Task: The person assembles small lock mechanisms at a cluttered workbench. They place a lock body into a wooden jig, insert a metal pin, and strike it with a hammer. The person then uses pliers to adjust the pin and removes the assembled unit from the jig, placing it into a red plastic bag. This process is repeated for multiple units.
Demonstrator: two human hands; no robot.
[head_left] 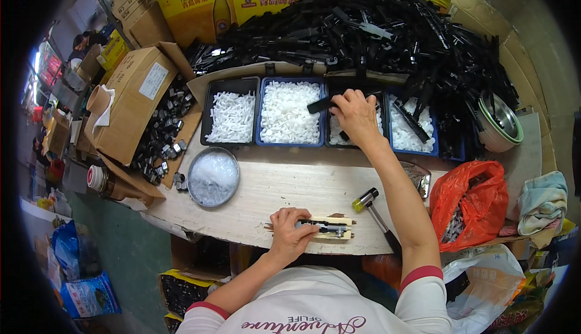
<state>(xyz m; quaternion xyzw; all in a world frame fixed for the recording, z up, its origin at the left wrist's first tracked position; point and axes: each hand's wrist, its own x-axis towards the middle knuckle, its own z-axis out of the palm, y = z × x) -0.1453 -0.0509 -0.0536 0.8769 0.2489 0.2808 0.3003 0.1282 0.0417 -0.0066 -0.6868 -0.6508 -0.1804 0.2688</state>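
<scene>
My right hand (356,115) reaches over the third tray in the row, its fingers closed on a long black plastic part (321,104) that sticks out to the left over the neighbouring tray. What its fingertips touch below is partly hidden. My left hand (289,232) is at the table's front edge, closed on a black and grey part (321,227) that lies in a light wooden block (345,235). To the right of the block rests a hammer (366,200) with a yellow face and black handle. Small white plastic pieces (290,113) fill the blue tray second from the left.
Behind the trays rises a big heap of black plastic parts (387,31). A round dish (213,178) of whitish, glossy contents stands left. A tipped carton (130,104) spills dark metal pieces (162,133). On the right are a red bag (475,192), stacked bowls (499,122) and a cloth (543,203).
</scene>
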